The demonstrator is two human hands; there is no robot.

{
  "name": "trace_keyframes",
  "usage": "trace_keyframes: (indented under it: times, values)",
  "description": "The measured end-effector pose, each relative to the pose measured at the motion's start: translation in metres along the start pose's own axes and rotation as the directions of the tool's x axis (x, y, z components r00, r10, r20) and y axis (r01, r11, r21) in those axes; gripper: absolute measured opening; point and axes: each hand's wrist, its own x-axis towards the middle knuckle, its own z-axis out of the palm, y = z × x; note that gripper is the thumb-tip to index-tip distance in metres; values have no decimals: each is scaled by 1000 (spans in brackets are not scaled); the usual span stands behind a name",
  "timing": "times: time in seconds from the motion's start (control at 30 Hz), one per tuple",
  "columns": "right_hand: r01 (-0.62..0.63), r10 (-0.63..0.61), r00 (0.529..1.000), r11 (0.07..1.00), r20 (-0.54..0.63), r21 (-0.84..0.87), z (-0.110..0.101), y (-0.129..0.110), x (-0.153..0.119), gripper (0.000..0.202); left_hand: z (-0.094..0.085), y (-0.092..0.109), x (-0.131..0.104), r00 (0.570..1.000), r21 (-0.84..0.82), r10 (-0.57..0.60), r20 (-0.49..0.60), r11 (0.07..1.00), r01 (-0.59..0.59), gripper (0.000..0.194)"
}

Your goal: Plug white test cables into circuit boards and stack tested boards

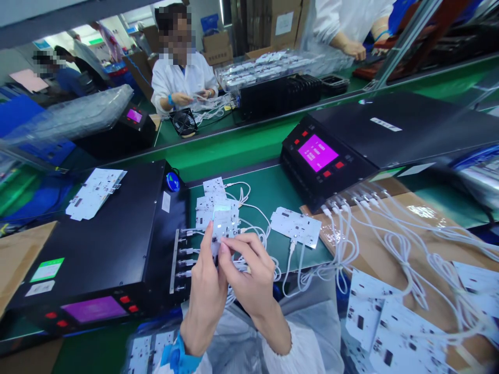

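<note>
Both hands meet at a white circuit board (225, 218) in the middle of the bench. My left hand (206, 280), with a blue band at the wrist, has its index finger stretched along the board's left edge and grips its lower part. My right hand (251, 270) pinches at the board's lower edge with thumb and index finger; whatever lies between the fingertips is too small to make out. Behind the held board are other white boards (213, 188) with white cables. Another board (296, 227) lies to the right, a cable plugged into its lower edge.
A black box (105, 223) with stacked boards (95, 193) on top stands left. Another black box with a purple screen (317, 152) stands right, trailing white cables (351, 223). More boards (405, 337) lie lower right. Across the divider, a person (183, 78) handles cables.
</note>
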Motion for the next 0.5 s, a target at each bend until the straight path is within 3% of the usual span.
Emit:
trace_keyframes:
  times: [0.5]
  values:
    - [35,-35,999,999,-10,-25,2,5,-1,19,3,3,0,994,120,106,1,987,-105,64]
